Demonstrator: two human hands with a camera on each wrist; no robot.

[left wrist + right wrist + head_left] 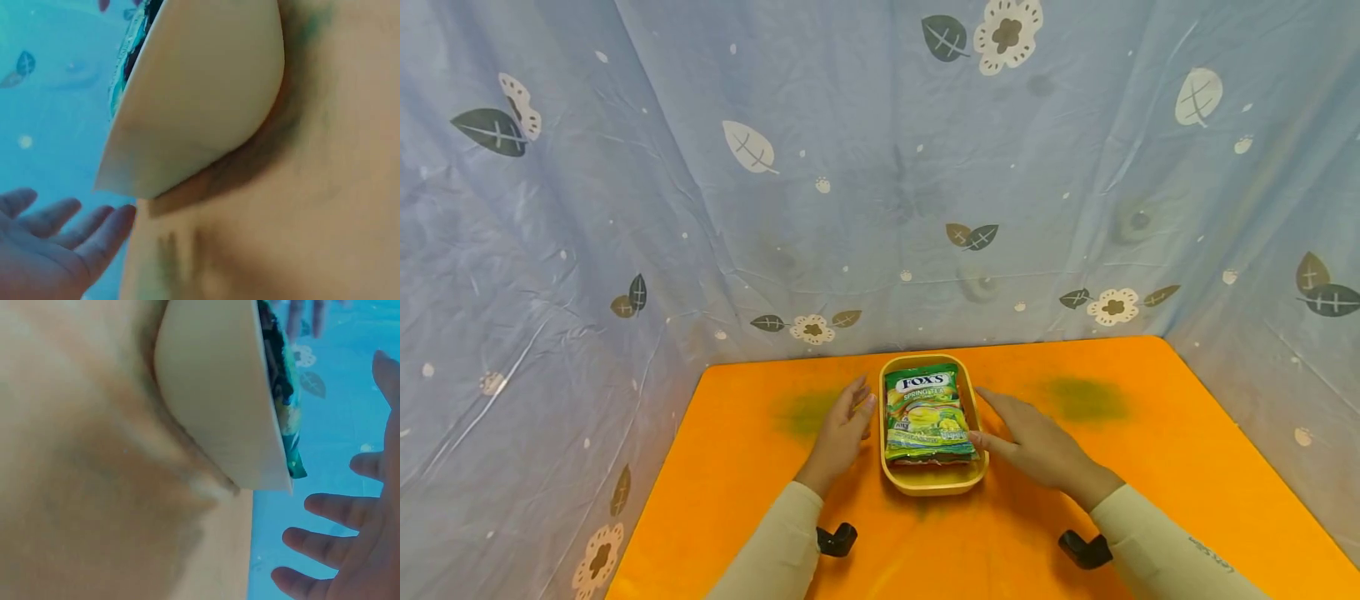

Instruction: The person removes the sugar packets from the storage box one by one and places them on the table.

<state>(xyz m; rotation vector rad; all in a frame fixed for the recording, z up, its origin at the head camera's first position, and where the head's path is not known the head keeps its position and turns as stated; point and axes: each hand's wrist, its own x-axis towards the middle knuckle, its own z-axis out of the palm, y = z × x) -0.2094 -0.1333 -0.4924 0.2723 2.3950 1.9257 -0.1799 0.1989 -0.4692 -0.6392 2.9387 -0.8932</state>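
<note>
A green candy bag [925, 417] printed "FOX'S SPRING TEA" lies face up in a pale yellow oblong tub [925, 482]. Its end sticks up past the rim in the right wrist view. To the tub's left is my left hand [841, 433], its fingers spread and holding nothing. On the other side my right hand [1041, 442] has its fingers extended, with the thumb over the tub's right rim in the head view. The right wrist view shows a gap between the right fingers [337, 509] and the tub wall [212, 400]; whether the thumb touches the bag I cannot tell.
The tub stands on an orange tabletop [1150, 500] with greenish smudges on both sides. Pale blue curtains [880, 183] with leaf and flower prints enclose the back and sides. Black wrist mounts [837, 540] show below the sleeves.
</note>
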